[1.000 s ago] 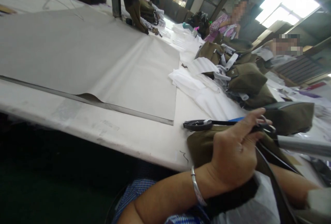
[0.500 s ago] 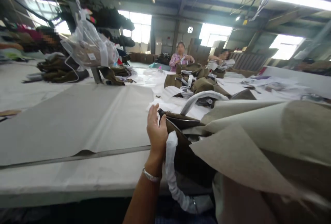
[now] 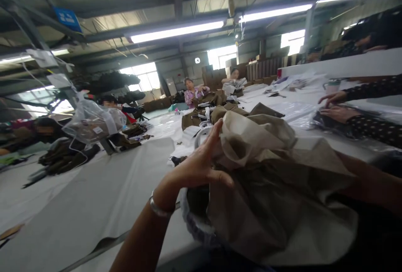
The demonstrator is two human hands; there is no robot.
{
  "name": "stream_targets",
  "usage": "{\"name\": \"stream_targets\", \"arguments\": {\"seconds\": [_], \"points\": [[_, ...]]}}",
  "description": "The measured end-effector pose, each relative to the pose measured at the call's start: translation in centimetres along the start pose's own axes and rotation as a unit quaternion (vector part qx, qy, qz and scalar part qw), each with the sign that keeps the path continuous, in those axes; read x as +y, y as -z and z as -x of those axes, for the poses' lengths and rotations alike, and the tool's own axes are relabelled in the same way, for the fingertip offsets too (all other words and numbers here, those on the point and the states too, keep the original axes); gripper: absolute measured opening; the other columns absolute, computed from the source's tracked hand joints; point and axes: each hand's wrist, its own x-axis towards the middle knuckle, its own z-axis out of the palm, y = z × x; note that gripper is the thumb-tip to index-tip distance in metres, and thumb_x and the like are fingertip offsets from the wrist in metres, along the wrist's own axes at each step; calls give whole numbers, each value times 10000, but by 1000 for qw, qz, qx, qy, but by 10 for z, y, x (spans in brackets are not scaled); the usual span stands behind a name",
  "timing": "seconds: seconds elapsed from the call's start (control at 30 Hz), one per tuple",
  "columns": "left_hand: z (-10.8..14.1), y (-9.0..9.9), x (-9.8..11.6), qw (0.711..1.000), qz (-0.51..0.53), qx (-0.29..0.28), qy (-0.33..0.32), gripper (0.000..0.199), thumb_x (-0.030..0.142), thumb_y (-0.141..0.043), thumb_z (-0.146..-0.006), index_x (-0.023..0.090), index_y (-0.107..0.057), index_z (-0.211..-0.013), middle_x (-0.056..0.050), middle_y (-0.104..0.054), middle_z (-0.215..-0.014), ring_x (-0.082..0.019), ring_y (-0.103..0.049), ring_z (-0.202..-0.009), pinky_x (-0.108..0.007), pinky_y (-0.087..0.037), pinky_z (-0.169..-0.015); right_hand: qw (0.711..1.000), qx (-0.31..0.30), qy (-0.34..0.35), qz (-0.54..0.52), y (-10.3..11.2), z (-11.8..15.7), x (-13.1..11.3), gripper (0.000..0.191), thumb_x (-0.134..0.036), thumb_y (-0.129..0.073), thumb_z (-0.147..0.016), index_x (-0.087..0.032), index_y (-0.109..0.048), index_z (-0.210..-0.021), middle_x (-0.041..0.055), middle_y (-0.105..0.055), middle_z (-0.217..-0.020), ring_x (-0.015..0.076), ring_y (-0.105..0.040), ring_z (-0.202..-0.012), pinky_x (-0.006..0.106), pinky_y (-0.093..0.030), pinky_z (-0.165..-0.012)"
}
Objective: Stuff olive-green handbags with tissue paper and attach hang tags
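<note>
My left hand [image 3: 201,163], with a silvery bracelet at its wrist, presses against the left side of a crumpled beige cloth lining [image 3: 251,205], thumb and fingers spread apart. Under and beside the lining shows part of a dark olive bag [image 3: 198,200], with a white-wrapped handle [image 3: 191,221] hanging at its lower left. My right forearm reaches in from the right edge behind the lining; the cloth hides that hand.
Olive bags [image 3: 220,112] lie heaped on the white table [image 3: 125,188] ahead. A plastic bag [image 3: 91,121] hangs at left. At right, another person's hands [image 3: 337,106] touch a plastic-wrapped dark item. Other people are farther back.
The beige lining has bunched up and moved left in front of me. My left hand has shifted from the bag's edge onto the lining, its thumb spread. The view has swung right.
</note>
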Motion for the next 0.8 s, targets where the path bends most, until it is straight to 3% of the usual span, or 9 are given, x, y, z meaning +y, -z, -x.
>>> {"name": "stream_targets", "arguments": {"seconds": [0.1, 0.17, 0.23, 0.37, 0.47, 0.57, 0.67, 0.73, 0.8], "points": [[-25, -3, 4, 990, 34, -133, -40, 1400, 425, -931, -675, 322, 71, -1647, -103, -8, -1738, -341, -63, -1586, -528, -186, -1268, 971, -105, -32, -215, -6, -27, -13, 813, -747, -139, -988, -300, -818, -1009, 115, -789, -1098, 227, -775, -947, 332, -584, -724], [-33, -24, 11, 988, -1, -152, -35, 1481, 465, -975, -572, 296, 20, -1657, -147, -65, -1733, -379, -70, -1581, -562, -213, -1259, 952, -137, -1, -274, -21, -41, -24, 844, -754, -136, -985, -241, -800, -1084, 143, -771, -1126, 249, -757, -1028, 352, -598, -809], [-37, -51, 15, 994, -55, -95, -1, 1496, 474, -990, -516, 262, -55, -1664, -214, -159, -1709, -440, -146, -1565, -621, -268, -1229, 944, -136, 3, -301, -38, -48, -35, 835, -744, -149, -995, -205, -762, -1170, 144, -766, -1113, 256, -745, -1053, 371, -605, -858], [-36, -81, 9, 992, -90, 79, 44, 1124, 352, -837, -741, 227, -186, -1649, -224, -320, -1656, -426, -407, -1475, -581, -420, -1153, 920, -170, -13, -352, -53, -49, -44, 729, -717, -255, -1011, -188, -691, -1262, 124, -758, -1107, 243, -734, -1016, 387, -616, -871], [-33, -70, 3, 987, -47, 133, 72, 1004, 259, -768, -792, 237, -226, -1638, -181, -525, -1540, -362, -588, -1338, -477, -522, -1066, 914, -240, 3, -326, -44, -53, -37, 803, -817, -349, -928, -179, -671, -1293, 155, -739, -1153, 266, -739, -926, 395, -641, -732], [-31, -48, -3, 981, -13, 166, 97, 923, 222, -769, -779, 236, -342, -1597, -153, -601, -1472, -343, -601, -1322, -475, -497, -1096, 964, -103, 22, -242, -36, -63, -19, 728, -750, -486, -930, -167, -641, -1338, 187, -717, -1211, 258, -739, -931, 344, -634, -678], [-31, -32, -6, 983, -15, 164, 79, 836, 276, -797, -771, 228, -459, -1535, -160, -473, -1580, -353, -461, -1452, -483, -394, -1193, 993, 16, 66, -95, -48, -76, 4, 695, -523, -676, -908, -210, -497, -1501, 184, -645, -1365, 195, -721, -896, 267, -608, -650], [-32, -28, -7, 989, -33, 133, 61, 844, 320, -826, -753, 247, -486, -1522, -141, -302, -1678, -362, -258, -1558, -470, -311, -1242, 993, -37, 107, -45, -64, -84, 13, 790, -411, -714, -872, -234, -394, -1573, 162, -661, -1343, 163, -703, -837, 254, -594, -650], [-33, -27, -6, 995, -29, 84, 50, 925, 350, -841, -742, 253, -427, -1564, -132, -222, -1710, -363, -130, -1588, -478, -251, -1264, 980, -115, 150, -56, -80, -90, 14, 727, -352, -696, -859, -205, -462, -1531, 124, -730, -1191, 170, -705, -835, 281, -600, -718]]}}
